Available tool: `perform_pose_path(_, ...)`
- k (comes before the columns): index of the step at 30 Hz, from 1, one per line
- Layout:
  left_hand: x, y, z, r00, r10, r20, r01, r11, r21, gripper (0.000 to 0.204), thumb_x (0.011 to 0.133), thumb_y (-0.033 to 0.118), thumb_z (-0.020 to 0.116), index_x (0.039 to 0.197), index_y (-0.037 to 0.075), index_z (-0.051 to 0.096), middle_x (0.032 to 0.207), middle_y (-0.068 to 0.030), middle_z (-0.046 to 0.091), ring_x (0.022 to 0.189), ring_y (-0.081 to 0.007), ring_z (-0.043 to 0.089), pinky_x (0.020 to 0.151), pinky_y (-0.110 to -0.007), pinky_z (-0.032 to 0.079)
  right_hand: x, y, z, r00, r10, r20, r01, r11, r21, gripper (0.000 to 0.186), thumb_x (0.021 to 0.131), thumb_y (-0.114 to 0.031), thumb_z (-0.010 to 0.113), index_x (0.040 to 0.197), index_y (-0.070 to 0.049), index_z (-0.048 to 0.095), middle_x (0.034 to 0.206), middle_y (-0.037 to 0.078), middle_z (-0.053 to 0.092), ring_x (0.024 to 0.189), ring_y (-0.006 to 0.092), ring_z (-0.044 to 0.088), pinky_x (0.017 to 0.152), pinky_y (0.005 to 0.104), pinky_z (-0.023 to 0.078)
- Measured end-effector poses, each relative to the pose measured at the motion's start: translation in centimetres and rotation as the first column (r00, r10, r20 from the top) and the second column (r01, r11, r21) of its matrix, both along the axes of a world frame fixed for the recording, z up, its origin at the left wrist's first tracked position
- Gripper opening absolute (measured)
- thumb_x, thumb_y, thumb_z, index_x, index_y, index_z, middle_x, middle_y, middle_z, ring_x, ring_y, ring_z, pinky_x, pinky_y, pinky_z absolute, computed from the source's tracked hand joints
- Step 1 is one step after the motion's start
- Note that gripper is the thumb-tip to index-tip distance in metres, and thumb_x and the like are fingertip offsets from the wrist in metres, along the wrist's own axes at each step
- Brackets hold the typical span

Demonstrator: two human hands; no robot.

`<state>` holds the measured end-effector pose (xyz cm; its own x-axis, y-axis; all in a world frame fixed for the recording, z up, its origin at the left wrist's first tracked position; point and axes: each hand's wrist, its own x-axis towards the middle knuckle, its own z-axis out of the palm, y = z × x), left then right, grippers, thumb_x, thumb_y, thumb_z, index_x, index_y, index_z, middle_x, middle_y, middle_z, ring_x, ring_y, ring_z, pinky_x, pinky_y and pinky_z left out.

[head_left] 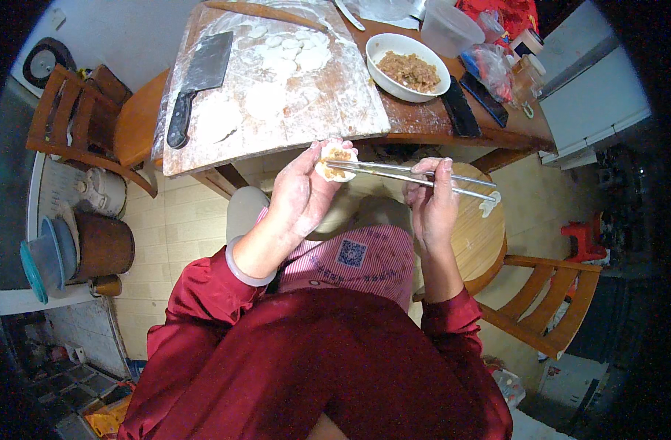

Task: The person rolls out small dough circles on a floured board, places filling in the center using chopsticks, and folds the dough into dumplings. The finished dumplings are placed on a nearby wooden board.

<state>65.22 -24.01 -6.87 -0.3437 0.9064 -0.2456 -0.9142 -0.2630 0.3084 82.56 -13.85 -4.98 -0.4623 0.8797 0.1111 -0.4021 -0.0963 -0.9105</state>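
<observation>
My left hand [299, 187] is closed around a round dough wrapper [348, 154], cupping it just off the front edge of the floured board [335, 121]. Brown meat filling [338, 173] lies in the wrapper's middle. A pair of metal chopsticks [385, 171] is gripped in my right hand [434, 202], their tips touching the filling. At the back right of the board stands a white bowl [379, 79] of minced filling [410, 71]. Several floury wrappers [295, 53] lie in a heap on the board.
A cleaver [207, 64] lies on the board's left side, and a wooden rolling pin [266, 12] at its far edge. Two dark phone-like slabs, one of them here [484, 99], lie right of the bowl. A round wooden stool [473, 238] stands beside my right arm.
</observation>
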Motion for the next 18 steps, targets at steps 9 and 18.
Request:
perform_pose_path(9,-0.4,-0.1,0.8,1.0,0.005,0.005,-0.005,1.0,0.005,0.041,0.106,0.02,0.033,0.13,-0.012,0.041,0.133,-0.0263,0.052,0.126,-0.0381,0.05,0.112,-0.051,0.038,0.6,3.4,1.1,0.989,0.019,-0.146,-0.019,1.0,0.005,0.048,0.105,-0.047,0.035,0.093,-0.006,0.057,0.073,0.003,0.055,0.059,0.0102,0.051,0.054,0.0247,0.043)
perform_pose_path(18,-1.1,0.3,2.5,1.0,0.01,0.01,-0.011,0.998,0.061,0.041,0.106,0.022,0.033,0.131,-0.01,0.04,0.135,-0.0275,0.05,0.126,-0.0404,0.05,0.11,-0.056,0.038,-3.5,16.4,1.8,0.875,-0.41,0.258,0.31,0.883,0.353,0.044,0.105,-0.039,0.041,0.088,-0.004,0.063,0.066,-0.002,0.05,0.052,0.005,0.041,0.047,0.0221,0.033)
